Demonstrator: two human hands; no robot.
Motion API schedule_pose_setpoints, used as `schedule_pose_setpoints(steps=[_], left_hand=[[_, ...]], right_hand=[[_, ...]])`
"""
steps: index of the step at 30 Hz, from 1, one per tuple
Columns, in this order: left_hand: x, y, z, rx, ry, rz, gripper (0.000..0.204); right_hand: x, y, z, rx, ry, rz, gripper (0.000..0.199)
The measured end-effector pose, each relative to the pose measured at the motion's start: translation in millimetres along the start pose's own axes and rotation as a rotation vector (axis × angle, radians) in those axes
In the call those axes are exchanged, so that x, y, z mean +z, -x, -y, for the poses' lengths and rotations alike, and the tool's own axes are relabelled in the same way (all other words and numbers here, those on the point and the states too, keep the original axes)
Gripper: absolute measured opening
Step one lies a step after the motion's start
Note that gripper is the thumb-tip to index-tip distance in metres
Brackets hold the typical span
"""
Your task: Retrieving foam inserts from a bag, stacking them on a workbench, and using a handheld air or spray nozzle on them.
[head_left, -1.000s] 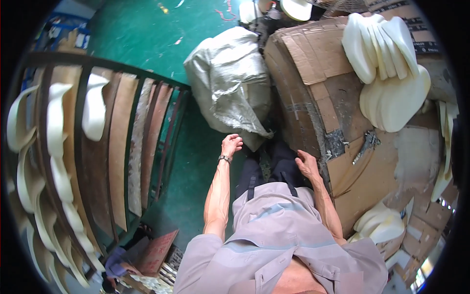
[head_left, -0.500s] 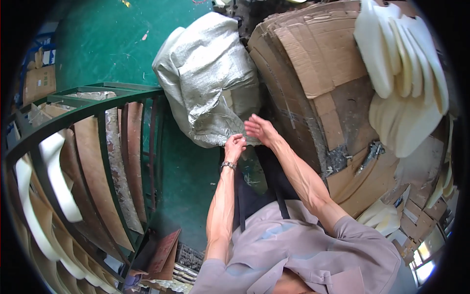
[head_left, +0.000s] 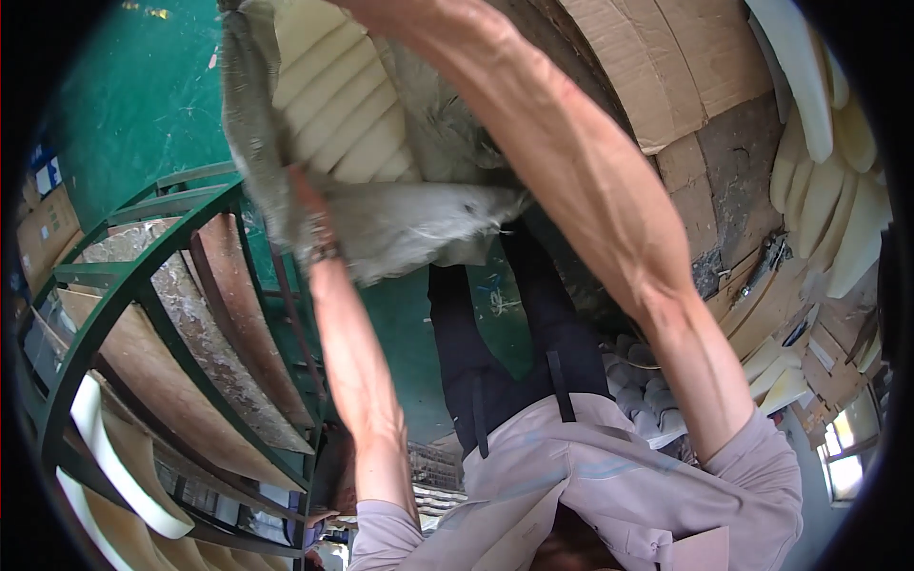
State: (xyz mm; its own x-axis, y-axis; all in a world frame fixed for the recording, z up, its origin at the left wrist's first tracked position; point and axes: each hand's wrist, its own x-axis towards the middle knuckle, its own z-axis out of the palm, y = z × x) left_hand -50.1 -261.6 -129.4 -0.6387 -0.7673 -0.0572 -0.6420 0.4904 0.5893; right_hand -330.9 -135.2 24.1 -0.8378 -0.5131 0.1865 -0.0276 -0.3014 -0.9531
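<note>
The sack lies at eleven o'clock, cut off above, cream slabs showing inside. The left hand, at ten o'clock against it, is blurred, its grip unclear; the right hand, beyond eleven, is out of frame, grip unseen.

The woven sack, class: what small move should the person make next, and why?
Perhaps draw the near edge of the sack back slightly with the left hand: that hand is at its edge, the mouth gapes open, and the loose near side borders the row of pale pieces showing inside.
</note>
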Motion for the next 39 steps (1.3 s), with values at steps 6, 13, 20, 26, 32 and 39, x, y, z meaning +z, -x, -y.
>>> schedule_pose_setpoints(steps=[6,13,20,26,32,39], left_hand=[[-47.5,-4.5,-28.3,0.299,-0.796,0.186,0.045],[-1.8,-133.0,-80.7,0.874,-0.321,0.136,0.056],[18.4,-165.0,-112.2,0.208,-0.925,0.840,0.085],[3.9,-161.5,-110.1,0.166,-0.963,0.893,0.086],[11.5,-154.6,-98.9,0.141,-0.924,0.978,0.086],[-2.8,-223.2,-94.2,0.106,-0.932,0.989,0.086]], right_hand=[[-51.5,-8.7,9.0,0.006,0.295,0.013,0.029],[5.6,-13.5,-2.1,-0.178,0.084,-0.115,0.029],[-3.0,99.3,-89.1,0.102,0.358,-0.203,0.068],[62.2,230.6,-150.3,0.524,0.325,-0.046,0.072],[54.6,223.0,-168.7,0.623,0.293,-0.022,0.073],[56.1,209.5,-173.9,0.600,0.260,-0.010,0.066]])
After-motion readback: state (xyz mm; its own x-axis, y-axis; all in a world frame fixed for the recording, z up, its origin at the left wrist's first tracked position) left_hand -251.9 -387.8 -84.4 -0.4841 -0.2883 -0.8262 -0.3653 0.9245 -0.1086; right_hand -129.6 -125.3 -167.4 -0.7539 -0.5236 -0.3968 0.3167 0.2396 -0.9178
